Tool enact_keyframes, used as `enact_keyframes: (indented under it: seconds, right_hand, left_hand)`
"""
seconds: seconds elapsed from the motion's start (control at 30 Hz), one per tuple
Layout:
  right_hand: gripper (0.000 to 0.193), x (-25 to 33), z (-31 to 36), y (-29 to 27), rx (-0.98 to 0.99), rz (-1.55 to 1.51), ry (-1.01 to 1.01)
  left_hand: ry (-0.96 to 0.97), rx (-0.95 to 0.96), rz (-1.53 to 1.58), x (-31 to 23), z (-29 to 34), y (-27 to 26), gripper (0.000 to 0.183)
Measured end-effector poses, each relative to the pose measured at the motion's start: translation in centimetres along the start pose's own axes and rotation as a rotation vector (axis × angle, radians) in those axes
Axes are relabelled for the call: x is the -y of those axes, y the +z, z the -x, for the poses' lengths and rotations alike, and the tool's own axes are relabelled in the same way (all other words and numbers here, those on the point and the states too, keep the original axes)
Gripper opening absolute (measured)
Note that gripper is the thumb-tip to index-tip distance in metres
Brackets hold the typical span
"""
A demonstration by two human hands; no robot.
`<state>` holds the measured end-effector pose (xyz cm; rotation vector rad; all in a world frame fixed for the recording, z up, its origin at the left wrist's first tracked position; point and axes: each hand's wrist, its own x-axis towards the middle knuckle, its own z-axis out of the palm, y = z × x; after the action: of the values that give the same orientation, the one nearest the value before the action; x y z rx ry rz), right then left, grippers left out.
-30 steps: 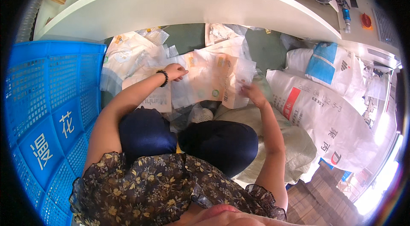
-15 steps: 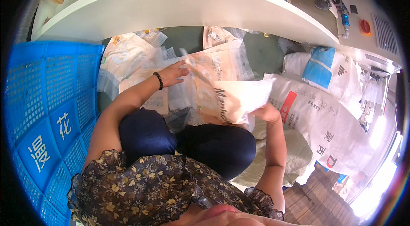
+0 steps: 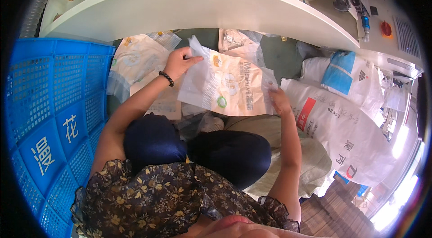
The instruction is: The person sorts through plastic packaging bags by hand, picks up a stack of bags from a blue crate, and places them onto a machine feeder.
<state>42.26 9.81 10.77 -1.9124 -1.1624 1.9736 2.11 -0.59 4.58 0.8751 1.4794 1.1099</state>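
Floor: green floor [image 3: 281, 56], seen below a white panel [image 3: 202, 4]
Left hand [image 3: 179, 63]: thumb and fingers pinched on the clear left edge of the peach bag [image 3: 236, 89], near its upper corner
Right hand [image 3: 280, 99]: well apart from the left, fingers closed on the bag's clear right edge
Peach bag: spread between both hands, just beyond the knees [image 3: 229, 152], printed side up, slightly tilted
Left wrist: black beaded bracelet [image 3: 166, 78]
Loose bags: similar peach ones lying on the floor, some beyond the left hand [image 3: 139, 58], another beyond the held bag [image 3: 240, 42]
Left side: tall blue crate [image 3: 51, 103] with perforated walls
Right side: bulging white sacks [image 3: 346, 134] near the right forearm
Upper right: red rotary switch [image 3: 386, 29]
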Motion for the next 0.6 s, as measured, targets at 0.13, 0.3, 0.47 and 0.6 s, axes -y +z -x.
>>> enact_keyframes:
  seconds: [0.13,0.3,0.47,0.6]
  right_hand:
    - [0.036,-0.2,-0.9,0.7,0.028,0.168,-0.018]
    - [0.024,-3.0,-5.3,-1.5,0.003,0.242,-0.208]
    - [0.017,-4.6,-10.8,-1.3,-0.23,0.581,-0.355]
    - [0.035,-4.3,-12.0,0.3,-0.429,0.98,-0.326]
  left_hand:
    - [0.039,0.077,0.067,-1.9,0.1,0.6,0.026]
    - [-0.42,0.315,-0.12,3.7,0.0,-3.5,0.014]
    - [-0.726,0.212,0.028,9.7,3.9,-3.6,0.016]
    - [-0.734,0.303,-0.146,8.7,4.5,-2.1,0.023]
